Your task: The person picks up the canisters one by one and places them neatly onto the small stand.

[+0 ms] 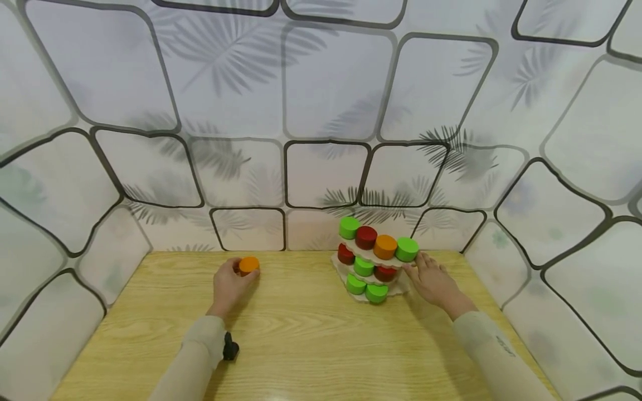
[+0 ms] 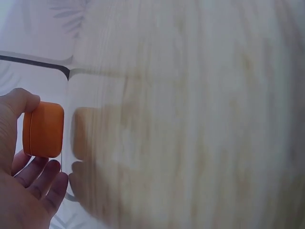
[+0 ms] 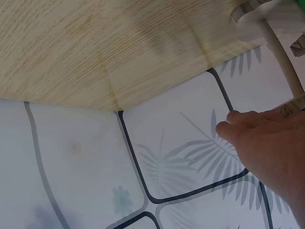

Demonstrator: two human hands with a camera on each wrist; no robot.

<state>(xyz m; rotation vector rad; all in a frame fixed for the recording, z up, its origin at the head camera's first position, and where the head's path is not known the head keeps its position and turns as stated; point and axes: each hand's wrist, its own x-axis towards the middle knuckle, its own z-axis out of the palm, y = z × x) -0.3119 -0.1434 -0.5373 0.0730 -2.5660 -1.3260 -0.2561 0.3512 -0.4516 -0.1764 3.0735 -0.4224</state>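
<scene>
My left hand [image 1: 232, 283] pinches an orange round box [image 1: 249, 266] between thumb and fingers, at the left of the table. In the left wrist view, a seam runs round this orange box [image 2: 46, 130], which is very close to the tabletop. My right hand [image 1: 435, 281] touches the right edge of a three-tiered wooden stand [image 1: 372, 257], fingers extended. Several green, red and orange round boxes stand on the top tier. Two red boxes and a green box [image 1: 363, 266] are on the middle tier; two green boxes [image 1: 376, 293] show on the bottom. The right wrist view shows the hand [image 3: 267, 143] against a tier's edge.
The light wood table [image 1: 301, 345] meets patterned white walls [image 1: 241, 172] at its back and sides. The stand is right of centre, close to the back wall. A small black object [image 1: 230, 347] is at the left cuff.
</scene>
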